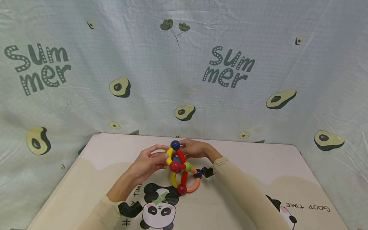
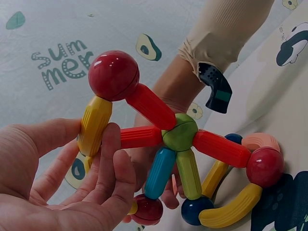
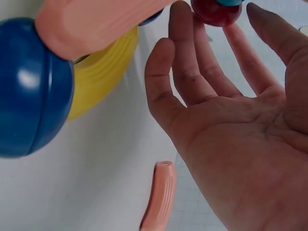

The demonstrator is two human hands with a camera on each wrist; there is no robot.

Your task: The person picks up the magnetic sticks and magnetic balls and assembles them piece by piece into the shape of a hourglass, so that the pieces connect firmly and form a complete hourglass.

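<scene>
A magnetic ball-and-rod model, with red, blue and green balls joined by coloured rods, stands in the middle of the table. My left hand [image 1: 148, 164] pinches a yellow rod [image 2: 94, 126] under the top-left red ball [image 2: 113, 75] in the left wrist view. From the green ball [image 2: 180, 132], red, blue and green rods spread outward. Behind the model, my right hand [image 3: 231, 125] has its thumb and fingers around a red ball [image 3: 215, 11] at the end of a blue rod. A curved pink rod [image 1: 194, 187] and a red ball [image 1: 182, 189] form part of the base ring.
A loose curved pink rod [image 3: 162, 195] lies on the table near my right hand. The pale table [image 1: 238, 213] bears panda prints. Behind it hangs a cloth [image 1: 155, 76] with avocado prints.
</scene>
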